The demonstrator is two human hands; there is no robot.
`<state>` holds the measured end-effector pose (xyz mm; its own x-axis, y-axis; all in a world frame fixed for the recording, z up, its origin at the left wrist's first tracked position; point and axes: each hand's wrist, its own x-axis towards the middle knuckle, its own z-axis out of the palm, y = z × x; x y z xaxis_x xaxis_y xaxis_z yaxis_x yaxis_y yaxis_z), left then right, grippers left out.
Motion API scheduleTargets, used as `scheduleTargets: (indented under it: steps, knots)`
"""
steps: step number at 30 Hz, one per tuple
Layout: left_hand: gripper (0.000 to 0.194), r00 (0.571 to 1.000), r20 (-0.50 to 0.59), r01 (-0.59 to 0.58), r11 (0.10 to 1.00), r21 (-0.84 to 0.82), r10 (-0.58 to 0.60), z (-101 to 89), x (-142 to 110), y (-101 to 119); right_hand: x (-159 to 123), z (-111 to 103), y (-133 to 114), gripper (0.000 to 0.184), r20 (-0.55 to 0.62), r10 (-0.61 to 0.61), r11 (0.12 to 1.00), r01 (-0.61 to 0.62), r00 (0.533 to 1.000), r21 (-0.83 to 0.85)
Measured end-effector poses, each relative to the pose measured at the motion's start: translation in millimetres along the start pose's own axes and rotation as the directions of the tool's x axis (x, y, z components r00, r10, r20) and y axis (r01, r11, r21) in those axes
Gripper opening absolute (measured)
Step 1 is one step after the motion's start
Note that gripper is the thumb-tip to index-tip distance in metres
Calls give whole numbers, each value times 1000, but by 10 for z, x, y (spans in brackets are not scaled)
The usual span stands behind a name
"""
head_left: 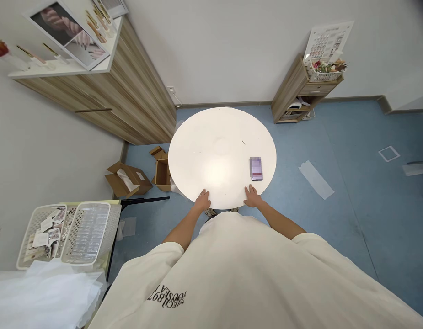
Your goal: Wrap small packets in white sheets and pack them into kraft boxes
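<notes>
A round white table (221, 146) stands right in front of me. At its near left edge, my left hand (202, 200) rests with the fingers laid on the top. My right hand (253, 197) lies on the near right edge, fingers stretched out and somewhat apart. Neither hand holds anything. Just beyond my right fingertips is a flat purple rectangular object (256, 168), blurred by pixels, perhaps a phone; the hand looks apart from it.
Left stand a wooden cabinet (139, 87), open cardboard boxes (131, 179) and a side table bearing white baskets (106, 233) and white sheets (50, 292). A small wooden cabinet (288, 87) stands back right. A white strip (316, 179) lies on the blue floor.
</notes>
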<state>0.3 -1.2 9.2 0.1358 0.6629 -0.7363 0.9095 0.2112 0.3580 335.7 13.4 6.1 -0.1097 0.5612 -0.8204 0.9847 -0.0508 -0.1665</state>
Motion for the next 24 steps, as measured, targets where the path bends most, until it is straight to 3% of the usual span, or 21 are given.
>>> scheduleTargets:
  steps: [10,18,24]
  knots:
    - [74,999,-34,10,999,-51,-12,48,67,-46,-31,-81,-1,86,-10,-9,1000,9,1000,15]
    - [71,989,-146,4,993,-119,-21,191,17,17,-22,-297,-105,78,-72,-165,986,163,984,-31]
    - [69,983,-179,16,985,-172,-48,341,-89,58,-6,-316,-225,75,-66,-230,972,227,971,-55]
